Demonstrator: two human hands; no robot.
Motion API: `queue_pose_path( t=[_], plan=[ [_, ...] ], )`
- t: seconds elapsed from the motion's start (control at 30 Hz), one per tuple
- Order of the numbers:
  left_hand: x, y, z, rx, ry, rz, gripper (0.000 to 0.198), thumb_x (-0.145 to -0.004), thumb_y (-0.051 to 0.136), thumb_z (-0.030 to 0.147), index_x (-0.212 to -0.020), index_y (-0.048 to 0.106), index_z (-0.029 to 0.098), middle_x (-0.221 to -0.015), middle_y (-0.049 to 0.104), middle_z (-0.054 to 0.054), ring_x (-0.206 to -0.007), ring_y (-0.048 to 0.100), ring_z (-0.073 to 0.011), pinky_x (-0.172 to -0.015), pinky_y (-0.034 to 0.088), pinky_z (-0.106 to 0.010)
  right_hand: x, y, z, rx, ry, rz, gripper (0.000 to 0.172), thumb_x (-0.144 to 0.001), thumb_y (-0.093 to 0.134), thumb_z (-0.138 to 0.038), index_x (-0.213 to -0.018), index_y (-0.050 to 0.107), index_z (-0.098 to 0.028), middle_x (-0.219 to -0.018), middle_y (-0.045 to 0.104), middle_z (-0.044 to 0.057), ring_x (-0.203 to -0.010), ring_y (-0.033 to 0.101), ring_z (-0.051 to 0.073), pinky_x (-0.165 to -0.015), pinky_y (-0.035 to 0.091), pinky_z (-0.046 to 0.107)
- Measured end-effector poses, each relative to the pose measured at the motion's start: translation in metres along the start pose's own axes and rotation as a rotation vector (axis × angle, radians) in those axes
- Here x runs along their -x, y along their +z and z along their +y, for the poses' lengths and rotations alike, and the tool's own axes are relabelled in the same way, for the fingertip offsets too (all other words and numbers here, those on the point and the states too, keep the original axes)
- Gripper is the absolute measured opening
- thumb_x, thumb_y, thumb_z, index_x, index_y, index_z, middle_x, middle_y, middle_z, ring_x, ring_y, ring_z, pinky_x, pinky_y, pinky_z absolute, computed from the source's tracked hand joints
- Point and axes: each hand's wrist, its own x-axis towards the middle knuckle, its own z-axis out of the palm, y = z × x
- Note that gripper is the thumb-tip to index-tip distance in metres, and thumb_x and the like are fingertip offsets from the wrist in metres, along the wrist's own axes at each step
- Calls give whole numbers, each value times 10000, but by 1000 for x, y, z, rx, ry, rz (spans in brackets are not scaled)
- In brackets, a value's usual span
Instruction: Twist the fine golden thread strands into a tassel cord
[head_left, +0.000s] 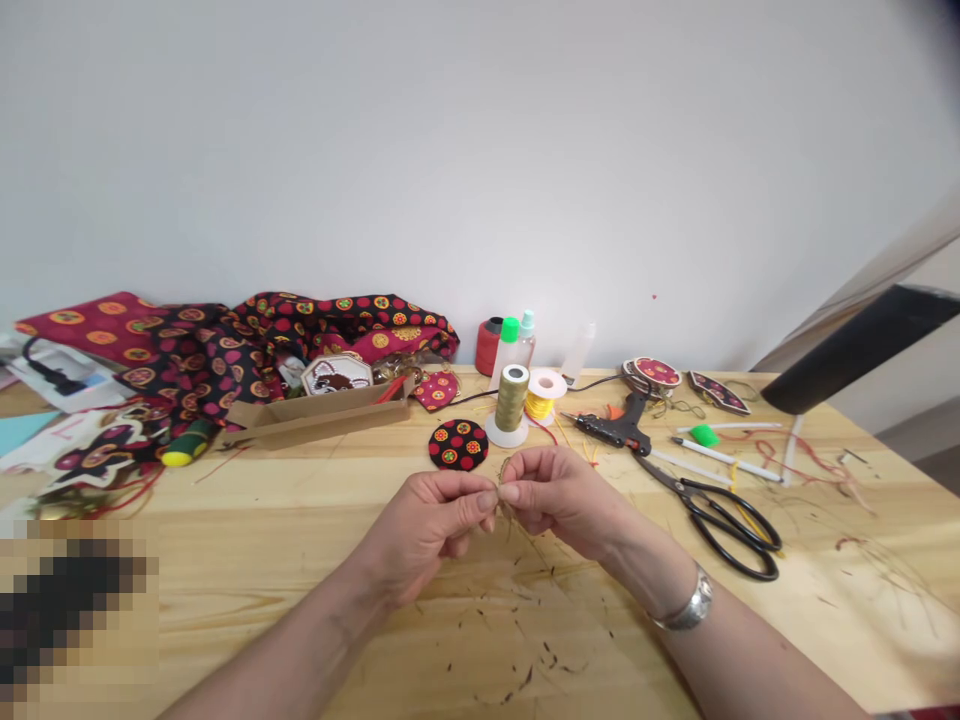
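Note:
My left hand (429,520) and my right hand (559,498) meet above the middle of the table, thumbs pinched against forefingers. Between their fingertips runs thin olive-brown thread (504,465), its strands showing above and below the right fingers. The exact spot each pinch grips is too small to make out. Just behind the left fingers lies a round black fabric-covered disc (458,445) with red and orange flowers. An olive thread spool (513,400) stands upright beyond the right hand, in front of a white spool of yellow cord (545,397).
Black-handled scissors (731,525) lie right of my right hand, near a black glue gun (619,428). A long cardboard box (319,418) and bunched patterned fabric (300,325) occupy the left back. Small bottles (509,355) stand by the wall. Dark scraps (529,675) litter the table's front.

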Motion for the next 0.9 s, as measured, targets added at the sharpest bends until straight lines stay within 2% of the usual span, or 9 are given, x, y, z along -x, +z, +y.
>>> queue_pose_path(
  t=[0.3, 0.43, 0.77, 0.9],
  plan=[
    [3, 0, 4, -23, 14, -16, 156, -648, 678, 275, -607, 641, 130, -495, 520, 23, -403, 294, -25, -410, 131, -213, 1, -1, 1, 7, 27, -9, 195, -626, 707, -223, -644, 540, -125, -466, 503, -53, -371, 331, 22, -387, 167, 189],
    [3, 0, 4, -49, 31, 19, 137, -655, 658, 253, -597, 630, 132, -471, 501, 29, -409, 292, -32, -412, 136, -211, 0, -1, 3, 47, 40, 16, 218, -606, 718, -251, -655, 544, -129, -457, 479, -65, -369, 331, 26, -386, 175, 190],
    [-1, 2, 6, -69, 74, 121, 122, -638, 648, 257, -597, 632, 143, -461, 442, 52, -419, 278, -38, -412, 168, -200, 2, -2, -10, 342, -7, 130, 243, -669, 649, -365, -693, 609, -127, -542, 518, -28, -450, 335, 42, -423, 194, 201],
    [-1, 1, 5, -67, 80, 149, 138, -633, 659, 269, -589, 622, 144, -452, 429, 56, -422, 275, -40, -414, 165, -197, 5, 1, -20, 461, 2, 160, 186, -655, 656, -316, -699, 650, -135, -560, 521, -26, -479, 351, 54, -448, 224, 213]
  ],
)
